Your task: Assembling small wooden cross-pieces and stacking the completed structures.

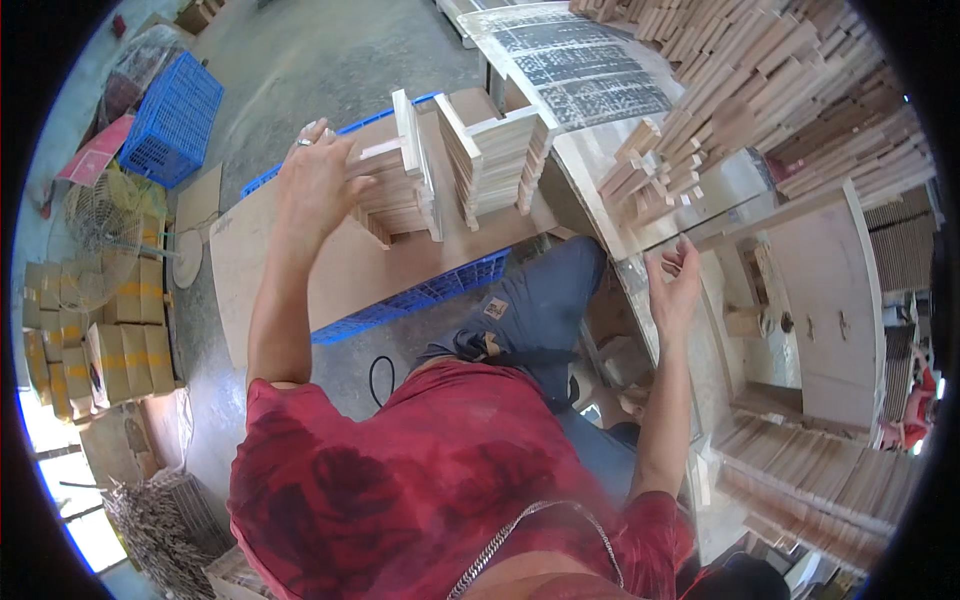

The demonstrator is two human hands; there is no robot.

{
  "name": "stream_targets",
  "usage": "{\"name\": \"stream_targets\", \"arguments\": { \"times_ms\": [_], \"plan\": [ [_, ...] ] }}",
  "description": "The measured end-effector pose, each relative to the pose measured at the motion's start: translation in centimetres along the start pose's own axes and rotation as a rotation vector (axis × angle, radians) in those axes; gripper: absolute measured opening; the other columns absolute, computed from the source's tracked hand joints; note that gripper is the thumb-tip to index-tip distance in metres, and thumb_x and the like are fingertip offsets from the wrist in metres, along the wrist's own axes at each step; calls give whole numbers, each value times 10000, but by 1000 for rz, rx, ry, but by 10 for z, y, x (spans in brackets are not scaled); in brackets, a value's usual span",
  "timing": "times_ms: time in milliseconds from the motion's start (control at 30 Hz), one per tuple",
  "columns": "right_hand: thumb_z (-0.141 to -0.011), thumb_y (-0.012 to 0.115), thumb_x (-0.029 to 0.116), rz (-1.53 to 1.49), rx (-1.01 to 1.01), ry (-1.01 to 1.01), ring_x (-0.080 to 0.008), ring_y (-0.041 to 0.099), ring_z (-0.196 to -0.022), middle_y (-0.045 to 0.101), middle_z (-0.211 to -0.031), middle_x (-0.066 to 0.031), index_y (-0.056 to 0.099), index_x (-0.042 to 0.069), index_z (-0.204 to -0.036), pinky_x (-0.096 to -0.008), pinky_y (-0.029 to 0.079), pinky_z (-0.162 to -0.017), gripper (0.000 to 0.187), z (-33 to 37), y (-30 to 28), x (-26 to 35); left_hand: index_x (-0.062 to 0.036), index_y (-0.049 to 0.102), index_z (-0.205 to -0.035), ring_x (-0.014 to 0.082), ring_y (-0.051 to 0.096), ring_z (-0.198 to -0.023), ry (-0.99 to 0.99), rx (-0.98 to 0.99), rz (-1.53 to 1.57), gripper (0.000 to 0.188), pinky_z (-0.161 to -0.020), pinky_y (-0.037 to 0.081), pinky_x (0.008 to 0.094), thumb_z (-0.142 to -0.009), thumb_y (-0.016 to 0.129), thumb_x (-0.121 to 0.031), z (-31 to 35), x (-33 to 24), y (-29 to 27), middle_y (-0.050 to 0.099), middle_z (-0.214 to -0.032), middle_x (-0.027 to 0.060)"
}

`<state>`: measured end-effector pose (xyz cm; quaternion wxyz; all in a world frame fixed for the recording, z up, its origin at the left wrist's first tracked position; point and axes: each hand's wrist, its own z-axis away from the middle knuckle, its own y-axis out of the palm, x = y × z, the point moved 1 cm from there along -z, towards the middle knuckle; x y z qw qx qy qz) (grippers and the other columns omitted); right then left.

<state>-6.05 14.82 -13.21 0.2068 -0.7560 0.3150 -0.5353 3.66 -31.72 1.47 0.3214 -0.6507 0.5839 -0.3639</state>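
Observation:
Two neat stacks of pale H-shaped wooden pieces stand side by side on a brown board in front of me: a left stack [395, 190] and a right stack [500, 160]. At the outer end of the left stack is my left hand [318, 185], its thumb apart from the fingers and reaching toward the wood. A ring shows on one finger. My right hand [675, 285] hovers at the near edge of the workbench [625, 235], fingers loosely bent and apart, with nothing visible in them. Close beyond it lie loose wooden strips [655, 175].
The brown board [285, 265] rests on blue plastic crates [400, 300]. Piles of wooden strips [740, 90] rise at the far right. A wooden panel [825, 290] and stacked slats [815, 475] are on the right. Cartons [125, 350], a fan [105, 215] and a blue crate [172, 120] stand left.

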Motion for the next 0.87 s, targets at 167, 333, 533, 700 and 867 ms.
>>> {"name": "stream_targets", "arguments": {
  "times_ms": [167,333,533,700,867],
  "plan": [
    [-833,787,168,-66,-10,-26,-253,666,-978,666,-1085,-154,524,-3,-1359,-381,543,-856,612,28,-49,37,-72,717,-956,386,648,-927,-109,220,299,163,-800,506,456,-806,727,-134,3,38,23,678,-935,181],
    [-786,806,74,36,-44,-119,-260,657,-954,633,-1064,-125,566,28,-1274,-372,545,-838,546,65,-140,71,8,694,-1012,260,663,-856,-46,105,662,219,-759,499,391,-949,556,-151,-2,43,-5,714,-953,178],
    [-716,697,-13,807,-581,-326,-308,651,-941,666,-996,-98,679,59,-1045,-401,561,-782,337,131,-365,127,71,587,-1221,227,634,-1104,-81,-264,1054,254,-1042,447,389,-1027,512,-75,-56,-73,18,676,-1168,158],
    [-779,688,104,1489,-918,-140,-264,692,-944,740,-1001,-127,735,67,-1067,-394,542,-845,294,149,-587,194,10,589,-1156,215,631,-1124,85,341,1731,163,-1050,423,359,-1024,529,-63,-63,-207,20,682,-1154,151],
    [-763,666,120,1162,-558,347,-294,691,-1006,719,-1123,-194,690,166,-1283,-396,541,-883,522,117,-663,173,4,546,-1255,228,615,-1187,244,772,1984,257,-1093,397,339,-1008,573,-63,-62,-282,31,681,-1200,179]
  ]
}}
